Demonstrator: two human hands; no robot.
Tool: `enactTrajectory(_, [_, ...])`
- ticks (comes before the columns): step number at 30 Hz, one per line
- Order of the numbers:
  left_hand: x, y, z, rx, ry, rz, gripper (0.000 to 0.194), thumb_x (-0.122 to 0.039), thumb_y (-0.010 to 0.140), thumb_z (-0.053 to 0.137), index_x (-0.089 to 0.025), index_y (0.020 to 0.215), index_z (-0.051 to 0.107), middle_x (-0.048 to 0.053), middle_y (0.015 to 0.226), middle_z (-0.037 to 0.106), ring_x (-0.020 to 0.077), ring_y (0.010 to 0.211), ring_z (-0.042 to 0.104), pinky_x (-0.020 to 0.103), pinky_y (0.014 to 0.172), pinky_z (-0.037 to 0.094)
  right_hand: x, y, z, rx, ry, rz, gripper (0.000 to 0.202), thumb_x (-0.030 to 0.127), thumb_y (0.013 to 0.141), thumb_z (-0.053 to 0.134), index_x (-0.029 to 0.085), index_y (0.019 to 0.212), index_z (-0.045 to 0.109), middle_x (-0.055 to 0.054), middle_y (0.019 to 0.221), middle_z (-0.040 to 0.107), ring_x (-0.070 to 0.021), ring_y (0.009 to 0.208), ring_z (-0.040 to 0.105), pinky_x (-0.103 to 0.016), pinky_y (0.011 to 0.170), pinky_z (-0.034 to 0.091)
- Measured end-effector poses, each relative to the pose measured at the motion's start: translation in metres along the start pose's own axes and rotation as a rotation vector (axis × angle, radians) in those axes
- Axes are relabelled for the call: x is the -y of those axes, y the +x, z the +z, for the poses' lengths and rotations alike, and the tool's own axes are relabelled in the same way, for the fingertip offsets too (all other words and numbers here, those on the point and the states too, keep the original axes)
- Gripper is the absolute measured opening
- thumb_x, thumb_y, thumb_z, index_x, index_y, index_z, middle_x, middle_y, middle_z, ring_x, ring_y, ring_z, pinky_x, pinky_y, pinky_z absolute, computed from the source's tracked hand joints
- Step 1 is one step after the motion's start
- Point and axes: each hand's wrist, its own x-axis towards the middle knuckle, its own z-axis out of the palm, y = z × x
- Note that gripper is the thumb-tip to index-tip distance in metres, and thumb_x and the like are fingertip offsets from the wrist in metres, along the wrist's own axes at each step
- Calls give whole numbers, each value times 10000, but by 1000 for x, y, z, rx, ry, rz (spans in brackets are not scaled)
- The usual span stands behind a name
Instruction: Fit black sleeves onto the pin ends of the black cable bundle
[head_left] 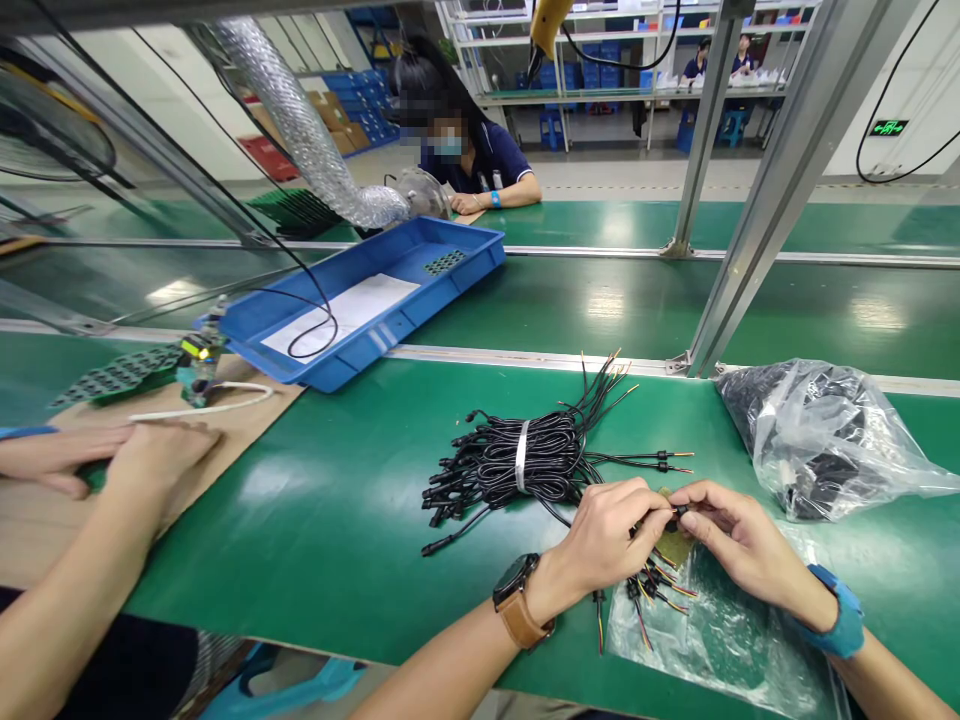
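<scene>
My left hand (611, 532), with a watch on its wrist, is closed in a pinch on a thin black cable. Opposite it, the fingertips of my right hand (731, 535) pinch a small black connector (679, 511) where the two hands meet. Close on the left lies a bundle of black cables (551, 462), bound by a white band (521, 455). Several cable ends (656, 580) with red and yellow wires stick out beneath my hands. A yellowish piece (676, 546) shows behind my fingers, partly covered. Under my right forearm a clear plastic bag (720, 635) lies flat.
A clear bag of black parts (817, 440) sits at the right. Beyond the cables are a blue tray (405, 335) and a metal post (787, 190). A co-worker's hands (150, 455) rest on cardboard (247, 425) at left; another person (480, 150) sits across the green bench.
</scene>
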Motion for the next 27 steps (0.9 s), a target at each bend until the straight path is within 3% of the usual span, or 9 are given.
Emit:
enactTrajectory(3, [-1, 1, 0, -13, -3, 3, 204, -174, 984, 518, -147, 820, 636, 6, 686, 604, 102, 591, 517, 250, 569, 360, -2, -1, 0, -13, -44, -15, 228, 393, 1008, 566, 229, 1136, 659, -50, 1040, 714, -175, 922, 676, -310, 872, 552])
enactTrajectory(11, [0, 1, 0, -2, -7, 18, 183, -157, 968, 532, -152, 802, 609, -2, 695, 596, 101, 606, 519, 250, 577, 358, -5, 1, 8, -71, 103, 32, 266, 456, 977, 601, 212, 1070, 653, -36, 895, 705, -168, 797, 679, -282, 752, 576])
enactTrajectory(18, [3, -2, 1, 41, 34, 14, 232, -144, 959, 518, -154, 743, 604, 0, 682, 557, 104, 615, 494, 251, 580, 346, -10, 2, 8, -61, 100, 26, 257, 446, 989, 584, 209, 1067, 642, -29, 872, 699, -160, 782, 672, -271, 736, 572])
enactTrajectory(27, [3, -1, 1, 17, 39, 13, 201, -124, 950, 530, -155, 758, 578, -14, 681, 535, 98, 607, 472, 253, 577, 330, -1, 1, 6, -89, -320, -232, 150, 234, 1024, 499, 225, 1094, 631, -44, 993, 724, -165, 881, 691, -274, 814, 552])
